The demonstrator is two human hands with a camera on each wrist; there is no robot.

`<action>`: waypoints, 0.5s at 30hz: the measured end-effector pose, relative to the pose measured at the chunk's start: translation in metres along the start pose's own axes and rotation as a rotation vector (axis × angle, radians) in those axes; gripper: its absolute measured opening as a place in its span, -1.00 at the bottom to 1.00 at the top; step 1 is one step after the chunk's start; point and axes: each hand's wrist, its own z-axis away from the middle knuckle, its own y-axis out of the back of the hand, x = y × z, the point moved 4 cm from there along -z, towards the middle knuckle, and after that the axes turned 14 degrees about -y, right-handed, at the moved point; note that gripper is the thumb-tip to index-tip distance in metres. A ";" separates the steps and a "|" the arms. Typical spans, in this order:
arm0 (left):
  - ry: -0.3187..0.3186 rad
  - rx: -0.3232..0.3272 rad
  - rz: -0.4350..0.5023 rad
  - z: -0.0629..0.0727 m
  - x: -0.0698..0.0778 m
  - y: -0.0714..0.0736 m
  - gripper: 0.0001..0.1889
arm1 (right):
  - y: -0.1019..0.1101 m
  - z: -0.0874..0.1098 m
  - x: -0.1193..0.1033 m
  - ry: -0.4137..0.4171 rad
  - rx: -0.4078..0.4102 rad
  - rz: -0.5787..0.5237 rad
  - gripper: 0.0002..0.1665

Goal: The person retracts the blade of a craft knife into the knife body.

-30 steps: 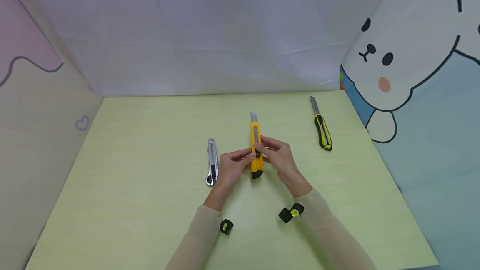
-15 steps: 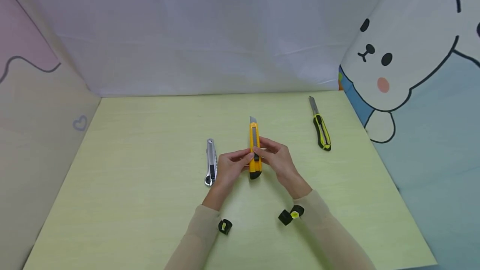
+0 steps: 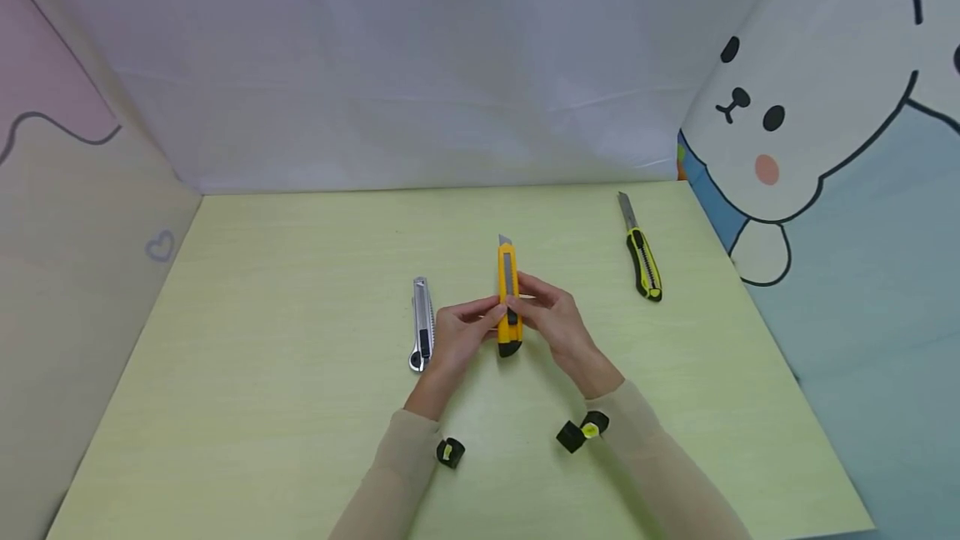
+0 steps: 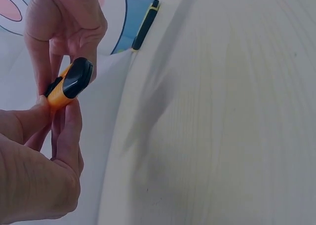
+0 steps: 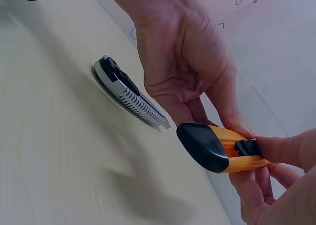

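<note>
Left hand (image 3: 459,338): While the yellow cutter (image 3: 507,275) was held up off the table (image 3: 300,315), this hand pinched its handle between thumb and fingers.
Right hand (image 3: 558,319): It gripped the same handle from the other side, its thumb lying on the black slider (image 5: 245,147).
Yellow cutter: It sat between the two hands, black end cap toward the person, far end pointing away.
Thumb on slider: Uneven pressure, or a track that stuck and then gave, could have made the slider jump, judging by that thumb's place.
Blade (image 3: 505,240): Only a short slanted tip showed past the handle; a jump forward could have bared more of it, and fingers straying up the handle would have been at risk.
Pinch: A loose hold on either side could have let the handle twist or drop.
Silver cutter (image 3: 423,323): It lay just beside the left hand, where a careless sweep of the wrist could have knocked it.
Green-and-black cutter (image 3: 646,265): It rested well apart at the far right, its long bare blade a hazard mainly to a blind reach.
</note>
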 end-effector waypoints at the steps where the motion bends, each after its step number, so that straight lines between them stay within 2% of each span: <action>1: -0.001 0.001 -0.005 0.000 0.000 0.000 -0.71 | 0.000 0.000 0.000 -0.003 -0.002 0.000 -0.39; 15: -0.028 0.047 0.015 0.000 0.002 -0.001 -0.70 | -0.001 0.001 0.000 -0.001 0.029 -0.001 -0.48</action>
